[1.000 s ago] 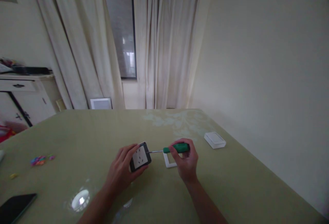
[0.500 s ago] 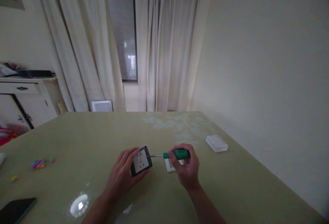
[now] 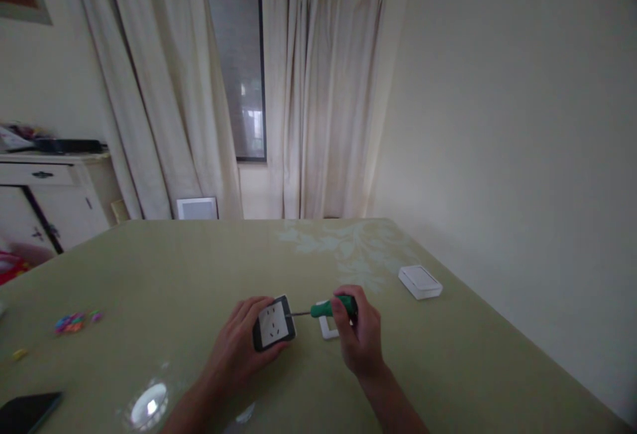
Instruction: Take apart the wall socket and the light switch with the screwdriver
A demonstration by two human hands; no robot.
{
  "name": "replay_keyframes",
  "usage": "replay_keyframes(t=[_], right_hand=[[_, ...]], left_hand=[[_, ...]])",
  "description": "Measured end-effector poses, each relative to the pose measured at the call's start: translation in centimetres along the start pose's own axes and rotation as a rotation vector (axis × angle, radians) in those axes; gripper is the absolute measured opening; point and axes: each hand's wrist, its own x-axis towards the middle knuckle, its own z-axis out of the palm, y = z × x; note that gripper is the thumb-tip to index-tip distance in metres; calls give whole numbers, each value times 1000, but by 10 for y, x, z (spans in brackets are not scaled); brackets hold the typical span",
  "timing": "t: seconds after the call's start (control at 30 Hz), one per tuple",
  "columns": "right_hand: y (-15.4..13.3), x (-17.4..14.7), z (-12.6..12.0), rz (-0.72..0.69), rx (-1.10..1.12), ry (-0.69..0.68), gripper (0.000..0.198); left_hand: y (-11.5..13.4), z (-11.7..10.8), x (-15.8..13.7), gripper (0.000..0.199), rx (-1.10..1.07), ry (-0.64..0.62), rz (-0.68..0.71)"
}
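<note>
Currently, a wall socket module is being gripped by the left hand over the worktop; a green-handled screwdriver, clenched in the right hand, is being held level, its tip pointing left against the socket's right edge.

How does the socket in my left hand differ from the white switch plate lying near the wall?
The socket has a dark surround and pin holes; the switch plate is all white and plain. The socket is held tilted in the left hand; the switch plate lies flat, untouched. Both are squarish.

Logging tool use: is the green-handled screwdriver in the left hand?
No, the right hand holds the green-handled screwdriver; the left hand holds the white socket.
</note>
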Motion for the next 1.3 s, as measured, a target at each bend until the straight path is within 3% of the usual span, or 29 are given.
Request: replay_keyframes(t=[0.23, 0.43, 0.6, 0.7, 0.8, 0.93, 1.0, 1.1, 1.2, 1.3], right_hand=[[-4, 13, -7, 50, -91, -182, 21], [-14, 54, -6, 188, -231, -443, 38], [-24, 86, 1, 56, -105, -669, 14], [-26, 91, 4, 42, -163, -684, 9], [-26, 91, 8, 61, -212, -699, 27], [-29, 88, 11, -16, -66, -748, 8], [-31, 87, 10, -76, -19, -770, 12], [-34, 87, 7, -104, -79, -779, 13], [-37, 91, 2, -33, -186, -770, 37], [-39, 96, -6, -29, -174, -803, 25]], left_hand=[[0, 1, -1, 63, -155, -170, -140], [-10, 8, -4, 73, -161, -236, -140], [-6, 2, -3, 67, -192, -332, -89], [-4, 0, -3, 73, -196, -351, -70], [-5, 4, -6, 77, -243, -394, -5], [-8, 24, -18, 63, -322, -450, 46], [-9, 37, -27, 58, -313, -442, 38], [-8, 49, -37, 68, -285, -384, 83], [4, 42, -37, 84, -279, -311, 127], [23, 25, -29, 91, -229, -352, 37]])
